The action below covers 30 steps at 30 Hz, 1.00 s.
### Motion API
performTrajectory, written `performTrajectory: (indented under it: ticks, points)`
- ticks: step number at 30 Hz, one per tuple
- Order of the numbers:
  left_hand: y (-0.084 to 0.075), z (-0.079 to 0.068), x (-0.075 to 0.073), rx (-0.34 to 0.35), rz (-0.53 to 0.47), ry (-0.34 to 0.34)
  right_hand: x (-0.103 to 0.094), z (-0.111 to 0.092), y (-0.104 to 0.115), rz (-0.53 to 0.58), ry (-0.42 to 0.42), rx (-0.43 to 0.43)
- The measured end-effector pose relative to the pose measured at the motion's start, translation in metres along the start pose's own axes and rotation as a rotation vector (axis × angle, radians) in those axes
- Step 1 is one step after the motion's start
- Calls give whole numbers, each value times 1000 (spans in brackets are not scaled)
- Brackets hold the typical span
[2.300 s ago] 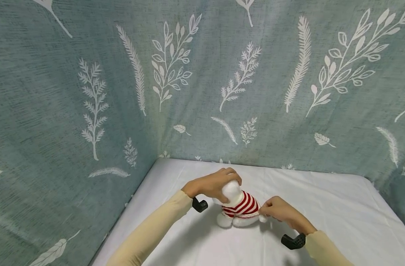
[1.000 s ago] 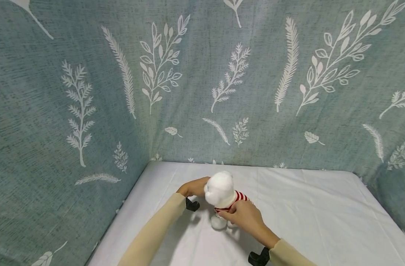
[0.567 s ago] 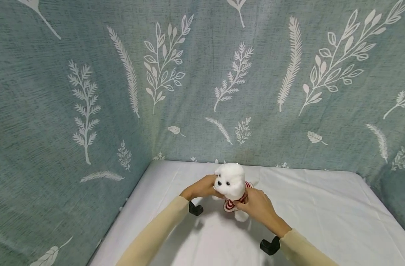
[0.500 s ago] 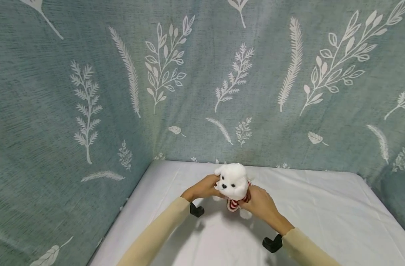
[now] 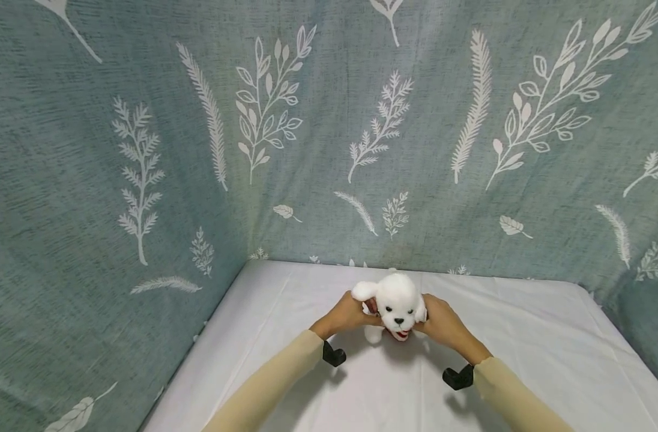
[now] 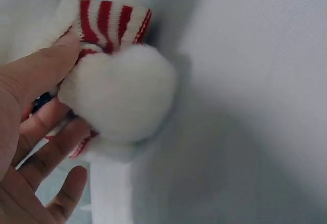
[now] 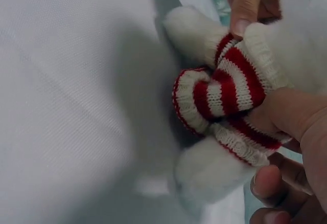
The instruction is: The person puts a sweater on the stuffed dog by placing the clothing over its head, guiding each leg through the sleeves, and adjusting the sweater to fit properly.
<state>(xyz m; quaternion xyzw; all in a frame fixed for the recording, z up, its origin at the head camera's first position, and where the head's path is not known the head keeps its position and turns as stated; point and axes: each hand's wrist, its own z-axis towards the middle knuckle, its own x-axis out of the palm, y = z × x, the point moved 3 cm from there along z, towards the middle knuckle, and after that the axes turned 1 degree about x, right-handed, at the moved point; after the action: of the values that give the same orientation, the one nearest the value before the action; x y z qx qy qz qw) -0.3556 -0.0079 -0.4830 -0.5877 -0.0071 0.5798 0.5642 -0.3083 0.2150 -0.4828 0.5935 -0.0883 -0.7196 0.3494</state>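
A white plush dog in a red-and-white striped knit sweater faces the head camera, its black nose and eyes showing. My left hand grips its body on the left side, and my right hand grips the other side. In the left wrist view, the thumb and fingers pinch the striped sweater beside a fluffy white leg. The right wrist view shows my right thumb pressed on the sweater's chest, with both front legs below it. The dog's back is hidden behind its head.
A white cloth-covered table lies under the hands. Blue-green curtains with white leaf prints stand behind it and along the left. Black wrist cameras hang below both wrists, next to cream sleeves.
The plush dog has turned from side-on to facing the head camera. My left hand has moved from its head to its body, and my right hand from its rear to its other side.
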Motion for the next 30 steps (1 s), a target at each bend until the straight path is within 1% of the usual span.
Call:
performTrajectory:
  ticks: [3, 5, 8, 10, 14, 17, 20, 24, 26, 28, 30]
  points:
    - [1, -3, 2, -55, -28, -3, 0, -1, -3, 19, 2, -8]
    - [1, -4, 2, -78, -46, -14, 0, -1, -4, 25, 1, -8]
    - [3, -5, 1, -96, -61, -32, -1, 0, -5, 35, 9, 8]
    - [5, -5, 0, -89, -64, -38, 0, 1, -6, 46, 19, 32]
    - [11, -5, -1, -102, -44, -17, -1, -1, -4, 53, 30, 68]
    - [14, -6, -1, -136, -31, 12, -2, -2, -2, 53, 27, 75]
    - [16, -6, -1, -157, -28, 29, -1, -2, -4, 66, 32, 104]
    - [15, -7, -1, -143, -33, 37, 0, -3, -8, 97, 53, 143]
    - [15, -7, -2, -122, -24, 47, 0, -4, -9, 108, 58, 142]
    - [16, -7, -4, -100, 15, 61, -1, -6, -11, 102, 57, 131]
    - [16, -7, -11, -75, 90, 81, -4, -9, -12, 83, 46, 116]
